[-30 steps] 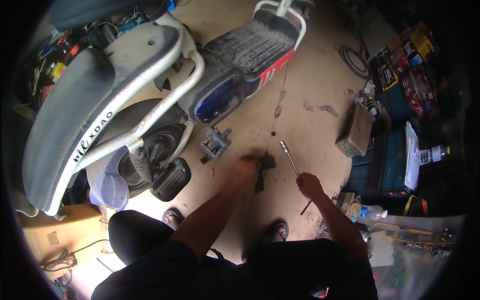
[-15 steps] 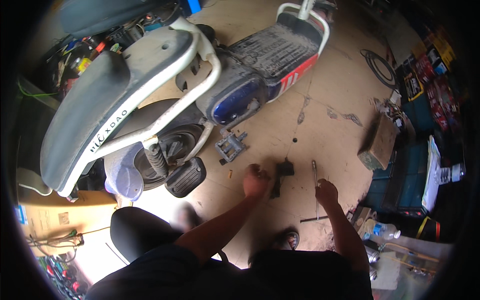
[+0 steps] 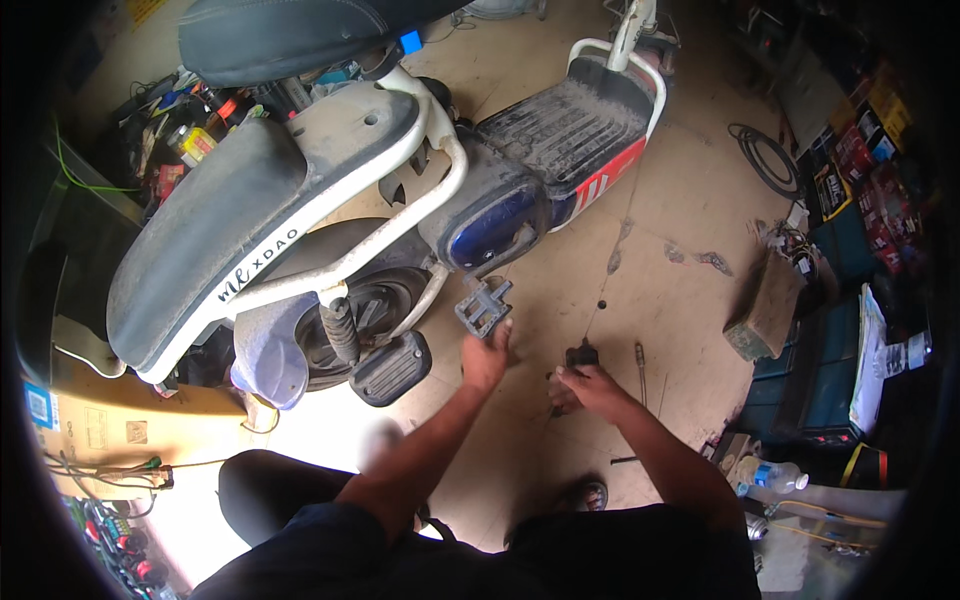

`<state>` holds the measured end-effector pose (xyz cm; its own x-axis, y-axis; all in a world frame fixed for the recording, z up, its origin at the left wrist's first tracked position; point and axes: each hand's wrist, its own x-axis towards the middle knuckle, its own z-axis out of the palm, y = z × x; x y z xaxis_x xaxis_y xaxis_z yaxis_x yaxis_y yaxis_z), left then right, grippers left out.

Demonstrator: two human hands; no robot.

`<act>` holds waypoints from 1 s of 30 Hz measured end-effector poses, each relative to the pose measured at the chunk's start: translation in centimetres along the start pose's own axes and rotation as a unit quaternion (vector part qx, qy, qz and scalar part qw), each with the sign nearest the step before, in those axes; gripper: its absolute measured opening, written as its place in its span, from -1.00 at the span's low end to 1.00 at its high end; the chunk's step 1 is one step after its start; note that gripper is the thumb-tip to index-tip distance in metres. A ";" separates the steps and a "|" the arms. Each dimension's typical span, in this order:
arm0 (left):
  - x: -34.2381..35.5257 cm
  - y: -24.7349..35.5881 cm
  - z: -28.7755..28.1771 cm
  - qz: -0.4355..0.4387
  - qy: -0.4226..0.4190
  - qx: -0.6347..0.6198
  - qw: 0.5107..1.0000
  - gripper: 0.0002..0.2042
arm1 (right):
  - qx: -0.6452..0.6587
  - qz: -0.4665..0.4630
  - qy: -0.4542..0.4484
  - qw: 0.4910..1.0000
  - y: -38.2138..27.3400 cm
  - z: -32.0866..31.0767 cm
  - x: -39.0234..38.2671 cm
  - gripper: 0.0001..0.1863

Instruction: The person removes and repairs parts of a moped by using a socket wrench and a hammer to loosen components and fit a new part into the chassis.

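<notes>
The black power drill (image 3: 581, 354) is in the grip of my right hand (image 3: 583, 390), its fingers closed around the handle low over the floor. At the near edge of the bike's grey pedal (image 3: 483, 308) is my left hand (image 3: 485, 362), thumb up along the pedal's right side and the other fingers mostly hidden; it appears to hold the pedal. A long T-handle wrench (image 3: 641, 372) lies on the floor to the right of the drill.
A white-framed electric bike with a dusty seat (image 3: 210, 220) fills the left. A second pedal (image 3: 392, 368) sits nearer me. On the right are a wooden block (image 3: 765, 305), a coiled black cable (image 3: 768, 160) and a plastic bottle (image 3: 778, 476). A cardboard box (image 3: 120, 420) stands at left.
My right hand has moved left from the T-handle wrench, leaving it on the floor, and taken hold of the drill. The left hand has gone forward to the pedal. The view has shifted slightly.
</notes>
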<state>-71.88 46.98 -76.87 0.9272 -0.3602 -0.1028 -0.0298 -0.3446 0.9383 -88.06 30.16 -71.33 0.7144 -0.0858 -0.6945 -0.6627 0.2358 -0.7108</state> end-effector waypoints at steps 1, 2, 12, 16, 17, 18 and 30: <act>-2.0 1.7 0.6 -0.012 -0.036 0.000 0.999 -0.67 | 0.068 0.028 -0.010 0.997 0.5 0.0 -0.7 -0.60; -4.1 3.4 1.1 -0.025 -0.070 0.002 0.997 -0.67 | 0.136 0.056 -0.022 0.989 1.1 0.1 -1.2 -0.57; -11.0 11.7 4.4 0.432 -0.319 0.038 0.842 -0.66 | 0.193 -0.206 -0.018 0.959 6.0 -3.3 -3.2 -0.52; -10.4 15.6 2.8 0.523 -0.242 0.081 0.813 -0.54 | 0.369 -0.097 -0.041 0.923 -2.6 -4.7 -5.7 -0.67; -10.3 17.1 2.0 0.533 -0.206 0.073 0.817 -0.52 | 0.365 -0.143 0.021 0.920 -4.1 -5.1 -6.1 -0.71; -10.3 18.3 1.1 0.481 -0.221 0.095 0.843 -0.49 | 0.358 -0.187 0.085 0.911 -5.2 -5.5 -6.6 -0.75; 0.6 6.3 2.1 0.242 -0.107 0.569 0.779 -0.32 | 0.197 -0.300 0.220 0.907 -13.6 -1.3 -11.4 -0.73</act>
<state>-72.27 42.80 -71.68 0.6248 -0.7808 0.0046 -0.7808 -0.6248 -0.0030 -87.50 26.69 -53.91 0.7036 -0.6706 -0.2350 0.0097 0.3397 -0.9405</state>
